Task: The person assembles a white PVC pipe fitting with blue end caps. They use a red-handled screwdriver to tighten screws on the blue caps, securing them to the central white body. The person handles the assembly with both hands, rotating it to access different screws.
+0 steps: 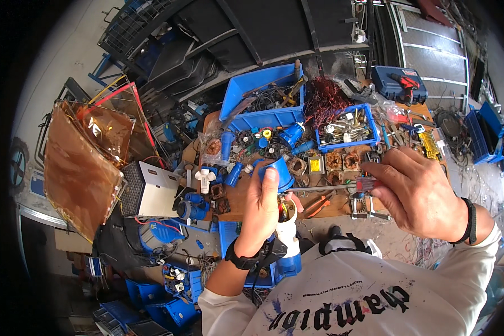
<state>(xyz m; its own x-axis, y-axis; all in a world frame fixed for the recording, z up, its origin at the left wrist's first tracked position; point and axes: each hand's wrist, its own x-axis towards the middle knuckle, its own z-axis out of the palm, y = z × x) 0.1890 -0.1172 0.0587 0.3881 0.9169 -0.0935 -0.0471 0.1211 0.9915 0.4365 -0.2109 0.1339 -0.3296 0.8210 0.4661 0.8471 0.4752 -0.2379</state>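
Observation:
My left hand [261, 207] is wrapped round a blue plastic cup-shaped housing [281, 173], thumb up along its side. Just below it is a white curved plastic part [287, 228] with thin coloured wires showing at its top; whether the two are joined is hidden by the hand. My right hand [417, 187] grips the reddish, clear handle of a screwdriver [322, 188]. Its long metal shaft lies level and points left, the tip meeting or passing close to the lower edge of the blue housing. Pliers [319, 205] with orange handles lie beneath the shaft.
A wooden bench [235, 210] carries copper-wound motor cores [334, 161], blue housings and a white three-armed part [205, 178]. Behind stand a large blue bin [263, 120] and a blue tray of metal parts [347, 147]. A red drill [409, 87] rests by its case, back right.

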